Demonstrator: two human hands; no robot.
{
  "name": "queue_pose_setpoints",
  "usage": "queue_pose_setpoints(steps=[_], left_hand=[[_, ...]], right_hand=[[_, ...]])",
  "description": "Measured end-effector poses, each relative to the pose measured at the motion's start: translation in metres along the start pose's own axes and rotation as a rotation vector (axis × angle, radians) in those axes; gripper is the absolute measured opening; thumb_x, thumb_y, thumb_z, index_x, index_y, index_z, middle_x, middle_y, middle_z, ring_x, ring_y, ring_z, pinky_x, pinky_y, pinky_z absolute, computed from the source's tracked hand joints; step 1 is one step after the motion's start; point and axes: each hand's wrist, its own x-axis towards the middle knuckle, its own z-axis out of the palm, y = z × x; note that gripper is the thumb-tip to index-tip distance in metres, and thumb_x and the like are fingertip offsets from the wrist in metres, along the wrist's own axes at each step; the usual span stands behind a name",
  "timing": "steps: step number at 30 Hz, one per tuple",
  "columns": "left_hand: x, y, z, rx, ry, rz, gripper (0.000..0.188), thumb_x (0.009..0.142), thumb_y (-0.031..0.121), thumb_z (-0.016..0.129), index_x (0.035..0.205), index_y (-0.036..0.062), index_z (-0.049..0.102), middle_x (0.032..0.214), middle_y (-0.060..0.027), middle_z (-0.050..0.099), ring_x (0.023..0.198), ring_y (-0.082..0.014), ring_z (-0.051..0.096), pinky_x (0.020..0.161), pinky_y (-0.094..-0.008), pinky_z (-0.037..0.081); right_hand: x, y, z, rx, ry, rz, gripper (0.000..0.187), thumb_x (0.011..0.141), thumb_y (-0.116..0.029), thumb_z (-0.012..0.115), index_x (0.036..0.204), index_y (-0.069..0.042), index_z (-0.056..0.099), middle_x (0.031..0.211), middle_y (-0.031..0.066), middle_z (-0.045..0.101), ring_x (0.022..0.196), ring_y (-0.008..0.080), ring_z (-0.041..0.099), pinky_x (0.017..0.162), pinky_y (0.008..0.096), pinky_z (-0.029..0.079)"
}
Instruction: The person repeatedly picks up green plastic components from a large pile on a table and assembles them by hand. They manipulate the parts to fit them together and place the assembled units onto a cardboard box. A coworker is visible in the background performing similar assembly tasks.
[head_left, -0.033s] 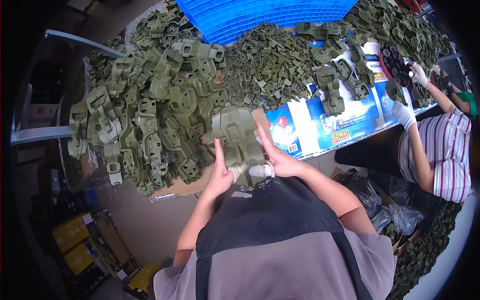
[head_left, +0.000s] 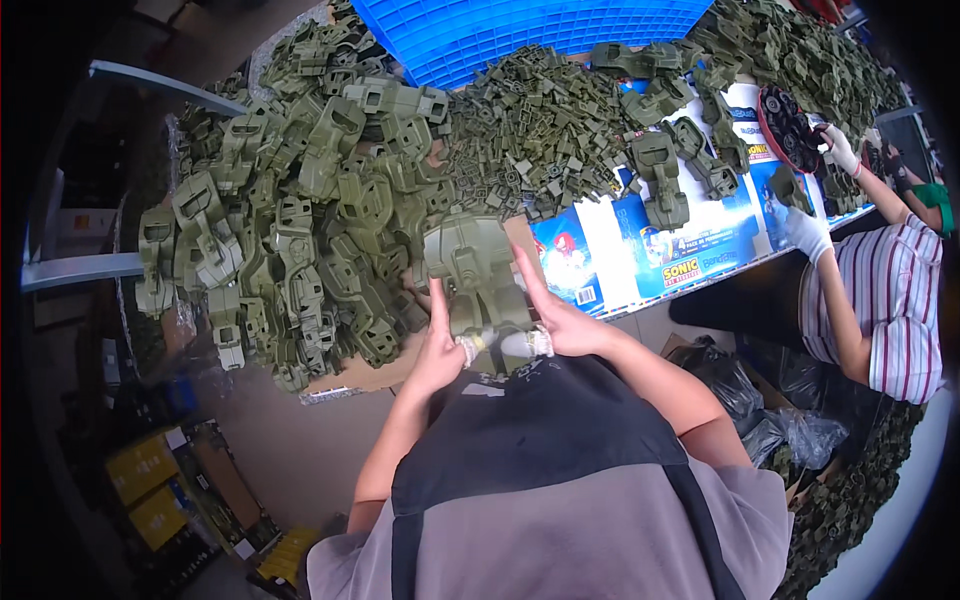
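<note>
An olive-green moulded plastic part (head_left: 470,252) is held upright between my two hands in front of my apron, at the table's near edge. My left hand (head_left: 443,345) grips its left side with the fingers stretched up along it. From the right, my right hand (head_left: 563,318) presses on the other side in the same way. Both thumbs, wrapped in whitish coverings, lie across its lower end. The part is slightly blurred, and its underside is hidden.
Similar large green parts (head_left: 300,210) are heaped at left. Small green pieces (head_left: 540,130) lie in a pile below a blue plastic crate (head_left: 530,35). At right, a person in a striped shirt (head_left: 880,300) with gloved hands handles a green piece (head_left: 788,187) near dark wheels (head_left: 790,130).
My right thumb has shifted slightly left and down on the part. The neighbouring person's gloved hand and green piece have moved a little. Little else differs.
</note>
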Motion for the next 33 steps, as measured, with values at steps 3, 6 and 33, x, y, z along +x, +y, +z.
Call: queue_pose_setpoints(steps=[3, 6, 33], left_hand=[[0.001, 0.01, -0.005, 0.181, 0.11, 0.021, 0.097, 0.072, -0.006, 0.059, 0.142, 0.0086, -0.008, 0.141, -0.0201, 0.023, 0.115, -0.0259, 0.045, 0.091, -0.0314, 0.041], [0.003, 0.023, -0.029, -0.005, 0.329, -0.168, 0.096, 0.068, -0.01, 0.054, 0.143, 0.0136, 0.0, 0.136, -0.0216, 0.031, 0.115, -0.0303, 0.045, 0.091, -0.0336, 0.043], [0.035, -0.005, -0.032, -0.575, -0.135, -0.422, 0.07, 0.078, 0.032, 0.064, 0.134, 0.002, 0.033, 0.124, -0.0089, 0.05, 0.11, -0.0176, 0.051, 0.094, -0.0303, 0.039]], right_hand=[[-0.005, 0.003, -0.003, -0.284, 0.188, -0.059, 0.103, 0.073, -0.018, 0.067, 0.141, -0.011, -0.009, 0.145, 0.0224, 0.01, 0.134, 0.0342, 0.015, 0.107, 0.0365, 0.022], [-0.023, 0.036, -0.037, -0.477, 0.474, 0.045, 0.095, 0.07, -0.021, 0.065, 0.143, -0.012, 0.006, 0.137, 0.0263, 0.031, 0.121, 0.0446, 0.036, 0.101, 0.0408, 0.033], [0.014, 0.006, -0.031, -0.448, 0.243, -0.131, 0.021, 0.08, -0.01, 0.06, 0.1, -0.008, 0.061, 0.094, 0.0138, 0.064, 0.086, 0.0314, 0.061, 0.08, 0.0365, 0.048]])
